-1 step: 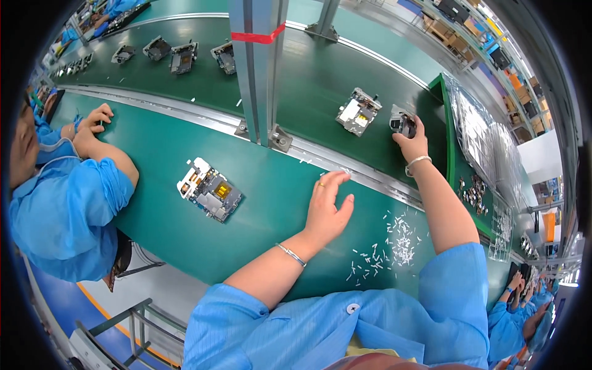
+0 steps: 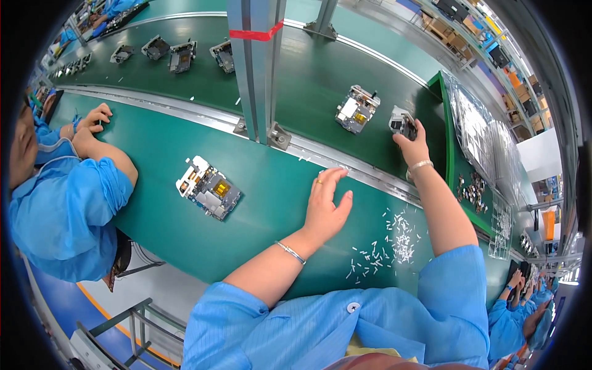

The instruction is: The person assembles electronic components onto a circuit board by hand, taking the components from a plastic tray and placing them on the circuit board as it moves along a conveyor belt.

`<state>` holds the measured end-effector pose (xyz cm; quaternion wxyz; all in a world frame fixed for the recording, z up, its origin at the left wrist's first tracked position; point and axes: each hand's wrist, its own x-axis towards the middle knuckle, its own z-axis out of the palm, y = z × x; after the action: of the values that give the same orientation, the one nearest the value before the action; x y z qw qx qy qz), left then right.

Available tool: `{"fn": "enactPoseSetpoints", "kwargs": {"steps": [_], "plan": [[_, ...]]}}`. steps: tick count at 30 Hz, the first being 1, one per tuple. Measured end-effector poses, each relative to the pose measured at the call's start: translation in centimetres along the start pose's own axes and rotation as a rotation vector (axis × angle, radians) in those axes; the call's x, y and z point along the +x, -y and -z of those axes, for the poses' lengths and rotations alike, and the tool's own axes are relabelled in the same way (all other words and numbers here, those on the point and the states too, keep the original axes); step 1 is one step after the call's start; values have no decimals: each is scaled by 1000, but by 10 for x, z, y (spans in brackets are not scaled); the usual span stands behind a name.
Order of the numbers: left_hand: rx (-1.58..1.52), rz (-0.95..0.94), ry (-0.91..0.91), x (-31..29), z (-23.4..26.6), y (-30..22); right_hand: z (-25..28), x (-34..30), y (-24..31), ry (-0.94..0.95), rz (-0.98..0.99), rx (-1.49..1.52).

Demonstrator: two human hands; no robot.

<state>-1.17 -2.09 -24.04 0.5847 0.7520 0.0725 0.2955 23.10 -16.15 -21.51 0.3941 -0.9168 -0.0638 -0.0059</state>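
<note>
My right hand (image 2: pixel 412 148) reaches far out over the dark green belt. Its thumb and fingers close around the sides of a small silver-and-dark electronic module (image 2: pixel 402 123). To the left of it on the belt lies a larger module (image 2: pixel 357 110) with a white part and a circuit board. My left hand (image 2: pixel 327 206) rests by the metal rail, empty, fingers slightly bent and the thumb apart. Another board module (image 2: pixel 211 189) with a yellow-orange patch sits on the green bench, left of my left hand. Small white strips (image 2: pixel 402 240) are scattered between my forearms.
An aluminium post (image 2: pixel 256 74) with red tape rises from the rail (image 2: pixel 364 176). Several modules (image 2: pixel 182 57) stand farther left on the belt. A co-worker (image 2: pixel 74 191) in blue sits at the left. Right of my reaching arm is a green-edged tray (image 2: pixel 453 160) with clear plastic sheets.
</note>
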Motion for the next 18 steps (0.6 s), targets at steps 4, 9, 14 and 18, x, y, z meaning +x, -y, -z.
{"fn": "enactPoseSetpoints", "kwargs": {"steps": [4, 9, 14, 18], "plan": [[-28, -44, -97, 5, 6, 5, 18, -119, 40, 156, 218, 239], [73, -344, -68, 18, 14, -6, 7, -212, 41, 206, 375, 85], [176, -269, 77, 15, 12, 1, 51, -200, 24, 128, 603, 69], [217, -291, 54, 11, 11, 2, 112, -142, -21, -361, 460, -108]]}}
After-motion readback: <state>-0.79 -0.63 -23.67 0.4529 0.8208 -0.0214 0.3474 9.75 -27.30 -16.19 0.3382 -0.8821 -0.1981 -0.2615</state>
